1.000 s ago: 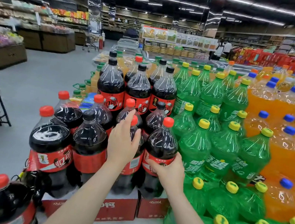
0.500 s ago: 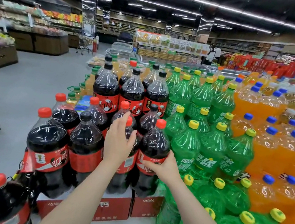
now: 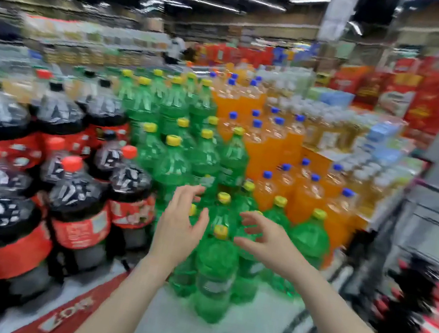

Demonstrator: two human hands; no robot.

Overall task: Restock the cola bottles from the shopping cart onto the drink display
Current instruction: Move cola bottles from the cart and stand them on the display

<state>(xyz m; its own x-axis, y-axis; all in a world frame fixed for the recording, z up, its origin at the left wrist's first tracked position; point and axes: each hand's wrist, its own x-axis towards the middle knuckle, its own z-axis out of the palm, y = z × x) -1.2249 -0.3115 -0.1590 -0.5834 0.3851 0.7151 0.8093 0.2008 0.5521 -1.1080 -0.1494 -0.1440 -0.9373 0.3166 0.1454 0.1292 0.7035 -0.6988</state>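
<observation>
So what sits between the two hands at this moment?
In the head view, green bottles with yellow caps show in the gap between the left hand and right hand; both hands are empty, held in front of them.

Head view, heavy motion blur throughout. Two arms of the person enter from the bottom edge. Both forearms are bare along all that shows, from frame edge to wrist; no sleeve or cuff shows on either. The left hand point(image 3: 176, 234) is bare: no glove, no ring, watch or band visible at the wrist. The right hand point(image 3: 269, 243) is likewise bare, wrist unadorned. Fingers point(image 3: 194, 191) look slender; nail detail is too blurred to tell. Clothing of the torso lies outside the frame.
</observation>
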